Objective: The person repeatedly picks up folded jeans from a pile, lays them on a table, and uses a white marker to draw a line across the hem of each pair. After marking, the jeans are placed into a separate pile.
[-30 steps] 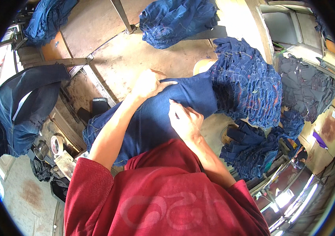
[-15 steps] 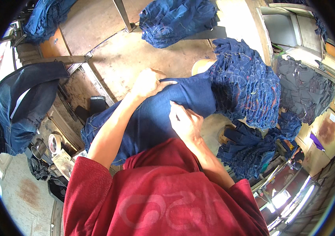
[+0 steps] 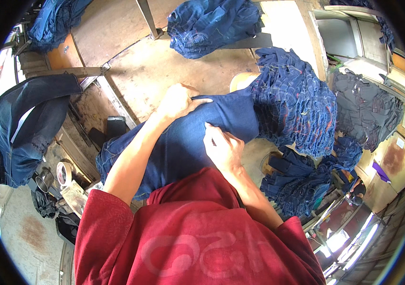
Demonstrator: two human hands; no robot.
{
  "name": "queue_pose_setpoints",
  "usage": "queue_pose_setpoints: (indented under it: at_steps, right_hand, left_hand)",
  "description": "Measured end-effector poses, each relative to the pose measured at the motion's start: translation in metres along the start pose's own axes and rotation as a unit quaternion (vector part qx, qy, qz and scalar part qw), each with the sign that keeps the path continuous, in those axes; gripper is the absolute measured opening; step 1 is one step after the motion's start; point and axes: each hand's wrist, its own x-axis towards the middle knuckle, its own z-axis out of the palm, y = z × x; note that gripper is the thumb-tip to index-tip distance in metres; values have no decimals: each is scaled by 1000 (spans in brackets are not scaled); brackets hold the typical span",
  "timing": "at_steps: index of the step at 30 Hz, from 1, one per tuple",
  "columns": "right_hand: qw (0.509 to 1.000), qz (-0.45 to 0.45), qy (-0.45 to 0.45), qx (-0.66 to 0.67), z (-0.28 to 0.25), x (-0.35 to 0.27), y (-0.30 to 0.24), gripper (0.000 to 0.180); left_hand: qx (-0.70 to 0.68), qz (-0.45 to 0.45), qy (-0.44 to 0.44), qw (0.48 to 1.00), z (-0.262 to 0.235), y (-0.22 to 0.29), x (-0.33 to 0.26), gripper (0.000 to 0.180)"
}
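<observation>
A dark blue denim garment, likely a pair of jeans (image 3: 174,142), lies across in front of me, its near edge against my red shirt. My left hand (image 3: 181,100) is closed over its far edge, the thumb lying along the cloth and the other fingers curled. Over the middle of the same denim is my right hand (image 3: 224,147), its fingers bent in and the fingertips close together. Whatever lies between those fingertips is too small or hidden to make out.
A big stack of denim pieces (image 3: 297,104) with frayed edges and loose threads sits at the right. Dark grey garments (image 3: 366,107) are beyond it, more denim (image 3: 297,180) below. Another denim bundle (image 3: 214,28) lies far ahead. Dark jeans (image 3: 26,128) hang left, near a tape roll (image 3: 64,174).
</observation>
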Motion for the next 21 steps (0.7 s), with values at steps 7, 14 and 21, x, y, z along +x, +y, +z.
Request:
queue_pose_setpoints:
  at_steps: [7, 14, 21]
  right_hand:
    - [1000, -16, -25, -1, -17, -6, 1, 11]
    - [1000, -5, -14, -6, -3, 1, 4, 7]
    - [1000, 5, -16, 17, -11, -2, 2, 6]
  left_hand:
    - [33, -20, -17, 999, 0, 1, -2, 47]
    - [28, -14, -12, 999, 1, -2, -1, 49]
    - [52, 19, 33, 998, 5, -5, -3, 49]
